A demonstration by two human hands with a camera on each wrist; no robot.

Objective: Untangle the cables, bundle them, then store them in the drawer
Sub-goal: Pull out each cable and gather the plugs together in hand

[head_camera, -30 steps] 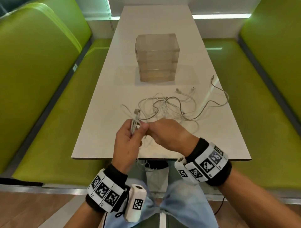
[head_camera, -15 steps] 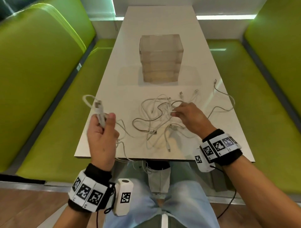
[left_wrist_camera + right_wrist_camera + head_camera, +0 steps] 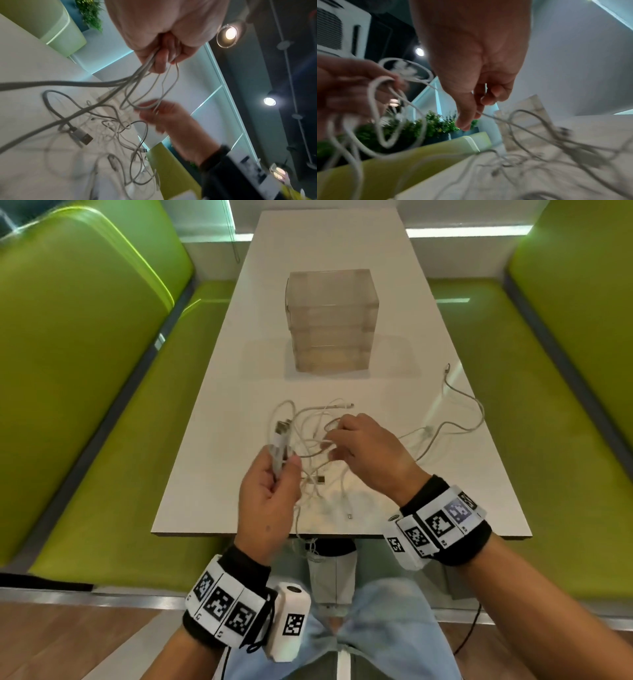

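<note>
Gripping a folded bunch of white cable (image 3: 281, 446) upright, the left hand (image 3: 270, 505) kept it off the tangled white charging cables (image 3: 325, 474) on the white tabletop (image 3: 219, 440) while the right hand (image 3: 370, 453) fingers pinched one strand, probably working it loose.

No readable text anywhere; the wristbands (image 3: 226, 606) carry only black-and-white square marker patterns.

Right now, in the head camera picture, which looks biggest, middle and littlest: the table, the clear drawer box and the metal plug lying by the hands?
1. table, by far the biggest.
2. drawer box, farther from the camera, so it may look smaller than it is.
3. plug, tiny.
</note>
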